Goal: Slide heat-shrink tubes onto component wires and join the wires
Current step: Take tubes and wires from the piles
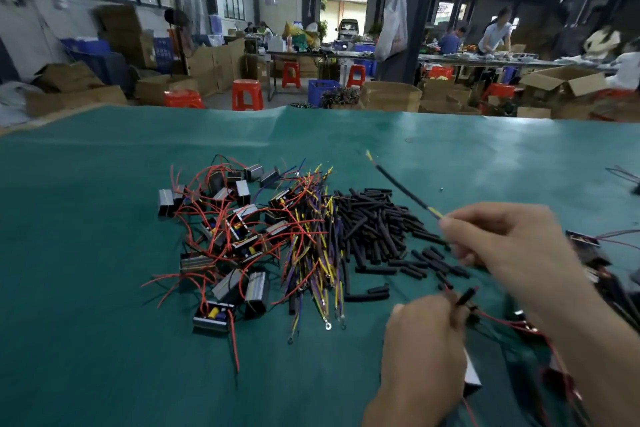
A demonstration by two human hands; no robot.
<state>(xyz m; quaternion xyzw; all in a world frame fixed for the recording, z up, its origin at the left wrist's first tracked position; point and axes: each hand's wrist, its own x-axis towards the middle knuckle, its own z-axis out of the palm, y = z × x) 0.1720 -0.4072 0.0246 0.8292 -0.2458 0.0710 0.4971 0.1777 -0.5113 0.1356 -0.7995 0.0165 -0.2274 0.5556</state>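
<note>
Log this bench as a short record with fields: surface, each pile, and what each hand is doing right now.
surface: green table cover
left pile: small boxed components with red leads
middle pile: yellow and purple wires with ring terminals
right pile: loose black heat-shrink tubes
right hand: pinches a yellow wire carrying a black tube, pointing away over the table
left hand: grips red wires with a short black tube at their ends
joined yet: cannot tell, blurred
</note>
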